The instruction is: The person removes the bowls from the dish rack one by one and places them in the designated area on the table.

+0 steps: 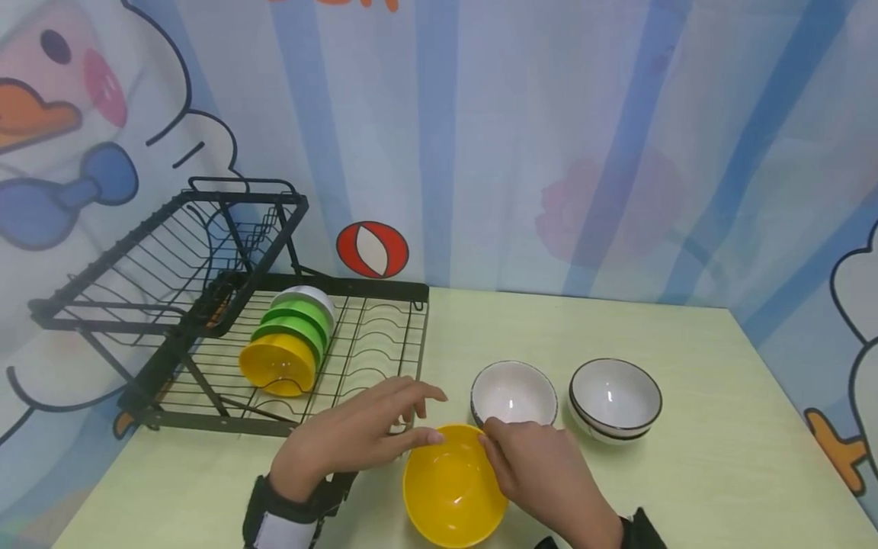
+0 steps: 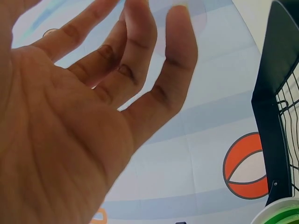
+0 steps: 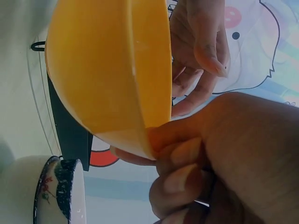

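My right hand [image 1: 552,473] pinches the rim of a yellow bowl [image 1: 454,492] between thumb and fingers, at its upper right side. In the right wrist view the bowl [image 3: 100,70] appears from its side, rim toward the left hand. My left hand [image 1: 353,427] hovers over the bowl's upper left, thumb tip right at the rim and fingers loosely bent. Nothing lies in its palm in the left wrist view. Just behind the bowl sits a white bowl [image 1: 514,390] with a dark rim, partly hidden by the right hand.
A black dish rack [image 1: 384,421] stands at the left, with an upper tier. On it lean a yellow bowl [image 1: 274,366], two green bowls [image 1: 302,320] and a white bowl [image 1: 318,296]. Stacked white bowls [image 1: 615,396] stand on the right. A printed curtain [image 1: 507,152] hangs behind the table.
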Demonstrator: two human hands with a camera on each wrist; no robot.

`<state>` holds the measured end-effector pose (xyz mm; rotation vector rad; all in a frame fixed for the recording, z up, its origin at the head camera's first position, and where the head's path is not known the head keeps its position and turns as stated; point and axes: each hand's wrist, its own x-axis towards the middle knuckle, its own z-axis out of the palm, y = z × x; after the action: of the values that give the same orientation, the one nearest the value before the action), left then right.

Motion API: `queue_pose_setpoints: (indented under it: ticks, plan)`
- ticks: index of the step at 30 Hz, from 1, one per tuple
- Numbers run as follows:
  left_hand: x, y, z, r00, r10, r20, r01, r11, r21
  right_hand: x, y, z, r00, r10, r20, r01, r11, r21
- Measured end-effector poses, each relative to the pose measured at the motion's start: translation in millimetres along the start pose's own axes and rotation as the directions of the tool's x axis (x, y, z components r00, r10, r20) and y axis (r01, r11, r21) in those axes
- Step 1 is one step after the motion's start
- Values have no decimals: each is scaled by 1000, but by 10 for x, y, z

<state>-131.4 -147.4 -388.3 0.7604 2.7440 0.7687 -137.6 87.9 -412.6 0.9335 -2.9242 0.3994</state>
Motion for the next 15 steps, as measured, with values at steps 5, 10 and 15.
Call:
queue_pose_setpoints:
  ticks: [5,10,15]
  plan:
    - [1,5,-4,1000,0,-14,0,1000,23,-4,-13,35,1000,19,-12,-19,1000,1]
    - [-4,16,-13,1000,7,-24,-6,1000,30,1,-33,62,998,56,-14,-56,998,-4]
    - [-7,18,-18,999,3,-32,-3,1000,29,1,-45,85,998,61,-6,-61,998,-9]
